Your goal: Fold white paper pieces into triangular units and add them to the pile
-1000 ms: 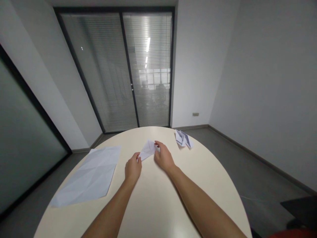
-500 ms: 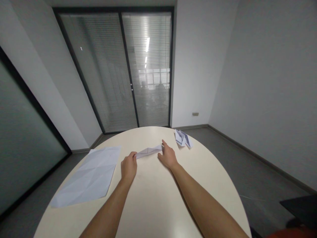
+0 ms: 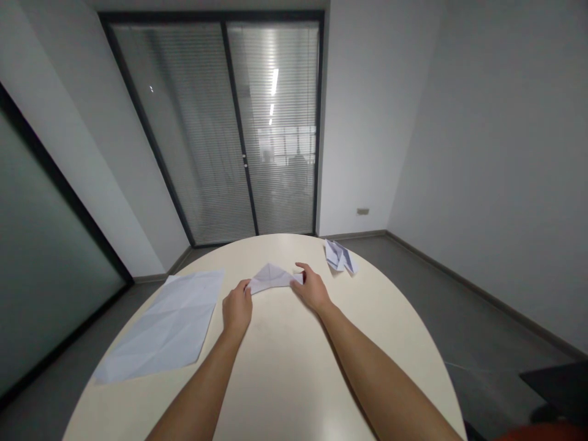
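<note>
A small folded white paper point(image 3: 272, 277), peaked like a low triangle, sits above the round cream table point(image 3: 285, 380). My left hand point(image 3: 237, 308) pinches its left tip. At the paper's right end my right hand point(image 3: 312, 288) grips the other tip with curled fingers. Both hands are closed on the same piece, which spans the gap between them.
A large creased white sheet point(image 3: 165, 324) lies flat at the table's left. A second folded paper piece point(image 3: 339, 255) rests near the far right edge. Glass doors with blinds point(image 3: 239, 135) stand beyond the table, and grey floor surrounds it.
The folded paper went from a flat narrow strip half a second ago to a raised triangular shape. My hands shifted slightly and stayed on its two ends.
</note>
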Motion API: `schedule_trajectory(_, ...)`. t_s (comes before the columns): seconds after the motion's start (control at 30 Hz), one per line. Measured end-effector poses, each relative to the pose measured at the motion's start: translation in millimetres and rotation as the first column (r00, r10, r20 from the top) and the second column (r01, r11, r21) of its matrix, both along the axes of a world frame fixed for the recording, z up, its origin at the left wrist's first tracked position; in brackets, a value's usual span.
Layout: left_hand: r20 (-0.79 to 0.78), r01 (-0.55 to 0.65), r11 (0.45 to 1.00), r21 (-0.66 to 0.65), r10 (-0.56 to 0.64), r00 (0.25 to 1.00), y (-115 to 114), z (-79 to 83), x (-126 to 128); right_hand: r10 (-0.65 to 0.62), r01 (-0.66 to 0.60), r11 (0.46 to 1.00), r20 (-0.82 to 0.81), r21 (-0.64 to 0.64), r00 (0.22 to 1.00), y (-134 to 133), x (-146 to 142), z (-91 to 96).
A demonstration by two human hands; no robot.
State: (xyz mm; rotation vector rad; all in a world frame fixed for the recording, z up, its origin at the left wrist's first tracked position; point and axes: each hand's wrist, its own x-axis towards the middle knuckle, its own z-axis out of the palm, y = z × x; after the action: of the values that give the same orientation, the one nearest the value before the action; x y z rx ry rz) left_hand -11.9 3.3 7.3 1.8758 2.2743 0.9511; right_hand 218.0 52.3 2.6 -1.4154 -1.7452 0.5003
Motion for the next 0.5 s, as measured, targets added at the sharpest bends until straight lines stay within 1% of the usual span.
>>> schedule_trajectory(0.1,0.049,0.019,1.0,0.02,-0.02,0.999,0.4,-1.1,-0.4,0.0,0.0,1.0,-0.015,0.023,1.0,2.0,0.9,-0.4)
schedule_trajectory(0.23,0.094,0.029,0.999,0.023,-0.031,0.995,2.2,-3.3,-1.3,-0.033,0.033,0.999,-0.015,-0.027,0.999,0.8,0.3,2.4)
schedule_trajectory(0.4,0.11,0.023,1.0,0.009,-0.024,0.994,4.1,-6.4,-3.4,-0.098,0.102,0.994,0.074,-0.046,0.992,-4.2,-1.3,6.7)
schedule_trajectory(0.5,0.097,0.031,1.0,0.001,-0.031,0.995,3.8,-8.1,-3.9,-0.106,0.112,0.993,0.151,-0.038,0.983,-6.1,-2.3,8.1)
